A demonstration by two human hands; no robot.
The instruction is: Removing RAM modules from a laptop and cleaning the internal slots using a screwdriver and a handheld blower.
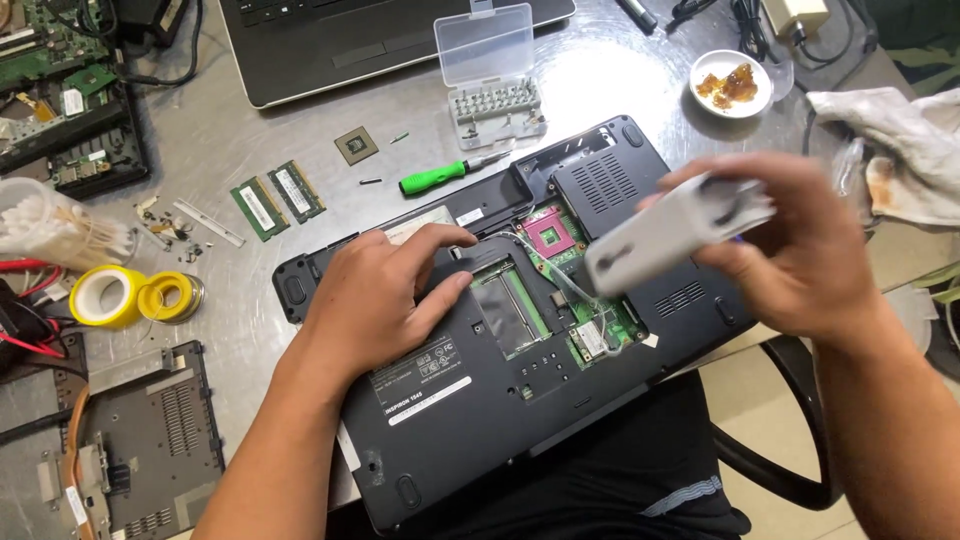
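Note:
A black laptop (440, 420) lies upside down on the grey table, its bottom panel off and the green circuit board (590, 320) with a pink socket (551, 235) exposed. My left hand (385, 295) rests flat on the laptop's underside beside the open memory bay. My right hand (800, 245) hovers above the laptop's right side and grips a blurred light-grey oblong tool (670, 235), its end pointing down toward the board.
On the table lie a green screwdriver (440, 177), a clear bit case (492, 85), two memory sticks (278, 199), a loose chip (356, 146), tape rolls (135, 296), a small dish (731, 83), a rag (895, 140), another laptop (370, 35) and dismantled boards (60, 110).

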